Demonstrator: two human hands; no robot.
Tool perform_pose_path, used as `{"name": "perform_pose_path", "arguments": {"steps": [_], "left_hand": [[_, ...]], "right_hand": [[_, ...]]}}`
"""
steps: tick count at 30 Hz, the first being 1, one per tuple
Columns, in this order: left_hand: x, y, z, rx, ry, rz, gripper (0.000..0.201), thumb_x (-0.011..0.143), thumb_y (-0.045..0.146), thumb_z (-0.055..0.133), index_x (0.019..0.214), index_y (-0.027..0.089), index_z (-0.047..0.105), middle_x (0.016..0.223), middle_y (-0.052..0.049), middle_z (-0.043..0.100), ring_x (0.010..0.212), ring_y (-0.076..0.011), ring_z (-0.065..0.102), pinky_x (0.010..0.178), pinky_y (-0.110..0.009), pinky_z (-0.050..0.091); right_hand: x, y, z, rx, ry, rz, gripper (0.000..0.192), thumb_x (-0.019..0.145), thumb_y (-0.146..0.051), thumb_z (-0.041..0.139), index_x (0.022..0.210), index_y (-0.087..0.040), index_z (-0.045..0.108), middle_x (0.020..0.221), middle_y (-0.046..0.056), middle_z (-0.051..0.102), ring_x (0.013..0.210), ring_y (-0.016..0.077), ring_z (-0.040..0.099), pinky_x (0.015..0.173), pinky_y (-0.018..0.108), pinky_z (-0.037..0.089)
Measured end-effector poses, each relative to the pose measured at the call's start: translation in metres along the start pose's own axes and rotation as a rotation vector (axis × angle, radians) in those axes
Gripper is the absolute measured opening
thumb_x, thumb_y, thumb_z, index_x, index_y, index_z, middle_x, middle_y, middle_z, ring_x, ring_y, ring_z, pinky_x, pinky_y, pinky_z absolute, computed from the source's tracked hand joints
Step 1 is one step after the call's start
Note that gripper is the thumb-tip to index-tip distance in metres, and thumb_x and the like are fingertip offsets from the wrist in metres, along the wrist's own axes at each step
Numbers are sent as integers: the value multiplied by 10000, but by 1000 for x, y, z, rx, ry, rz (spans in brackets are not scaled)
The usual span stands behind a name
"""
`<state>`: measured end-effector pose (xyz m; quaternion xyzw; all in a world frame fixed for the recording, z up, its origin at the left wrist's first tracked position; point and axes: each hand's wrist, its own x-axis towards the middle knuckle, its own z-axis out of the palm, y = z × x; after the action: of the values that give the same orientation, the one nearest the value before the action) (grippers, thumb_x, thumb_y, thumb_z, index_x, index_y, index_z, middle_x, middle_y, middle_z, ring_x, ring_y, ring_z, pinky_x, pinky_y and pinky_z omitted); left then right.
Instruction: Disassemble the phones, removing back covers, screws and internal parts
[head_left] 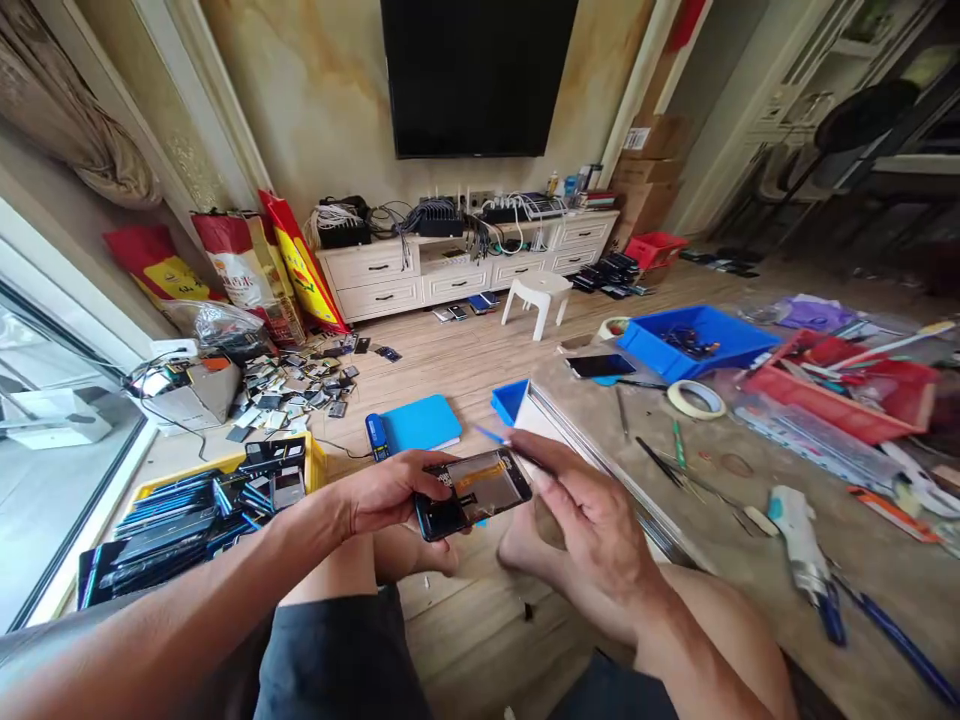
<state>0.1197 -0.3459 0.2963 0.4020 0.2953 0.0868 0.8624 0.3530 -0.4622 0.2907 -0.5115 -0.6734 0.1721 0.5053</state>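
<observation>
Left hand (394,490)'s fingers clamp the phone (480,490) above the floor (461,640); right hand (596,515)'s pinch a blue-tipped tool (491,435) just beside it. Innards exposed, ribbon (491,470) still inside. Looks mid-job; remainder unclear.

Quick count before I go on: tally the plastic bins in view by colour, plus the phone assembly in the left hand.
Blue bins: 2, large and small
Red bins: 2, near and far
Yellow bin: 1
Phone assembly in left hand: 1
Total: 6
</observation>
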Motion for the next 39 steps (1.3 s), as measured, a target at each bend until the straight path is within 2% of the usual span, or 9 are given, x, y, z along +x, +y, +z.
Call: {"name": "perform_pose_path", "arguments": {"steps": [4,8,13,17,21,25,31,34,39], "left_hand": [[-3,-33,26,-119,-66,-101,309,836,168,654,1116,64,734,1078,-230,746,777,-279,750,517,-307,621],[-4,-50,40,-125,-110,-118,343,825,74,590,1134,78,738,968,-200,762,712,-280,754,479,-287,600],[-6,-59,48,-62,-168,-161,432,797,27,625,1208,120,719,1060,-180,751,701,-278,759,451,-264,586],[-1,-76,45,-75,-56,-155,378,813,94,677,1188,130,710,1070,-164,736,692,-246,745,436,-243,579],[7,-104,37,-244,199,-129,208,846,200,684,1030,104,702,901,-124,709,653,-220,700,428,-268,567],[11,-128,39,-441,288,-2,360,958,484,566,1067,166,695,1017,-92,713,814,-225,696,617,-348,612],[12,-151,68,-719,331,363,727,847,775,570,1392,295,597,1379,-74,648,1237,-302,615,999,-412,530],[19,-160,81,-748,345,419,685,883,739,559,1412,305,581,1401,-63,642,1294,-301,587,1031,-410,518],[31,-172,90,-832,390,380,501,899,463,700,1329,219,617,1293,-98,702,1255,-293,624,1028,-395,528]], "right_hand": [[-37,-19,0,-135,-106,-176,483,991,-124,438,1404,-283,634,1465,36,613,1358,209,560,1143,439,475],[-73,-11,-7,-244,-153,-28,487,976,-165,430,1388,-302,651,1450,16,624,1368,231,554,1179,508,438],[-101,-4,-16,-70,-141,235,414,1025,-310,452,1376,-261,668,1442,43,633,1356,232,575,1172,430,450],[-126,2,0,6,-114,490,416,1013,-430,480,1305,-247,714,1304,61,727,1211,251,684,1037,355,546],[-149,6,31,-108,-25,694,426,977,-519,499,1180,-268,778,1127,74,794,1030,299,754,871,365,601],[-157,5,56,-154,36,698,441,994,-521,466,1147,-268,793,1111,96,796,924,298,777,791,360,608],[-152,3,69,-282,119,638,519,1019,-553,412,1167,-228,788,1067,133,800,919,305,781,784,368,617],[-149,7,75,-361,138,608,552,1031,-537,382,1216,-190,769,1067,161,796,928,308,779,818,377,613],[-146,9,84,-404,166,600,598,1044,-533,333,1254,-161,751,1064,181,792,843,298,786,689,344,612]]}}
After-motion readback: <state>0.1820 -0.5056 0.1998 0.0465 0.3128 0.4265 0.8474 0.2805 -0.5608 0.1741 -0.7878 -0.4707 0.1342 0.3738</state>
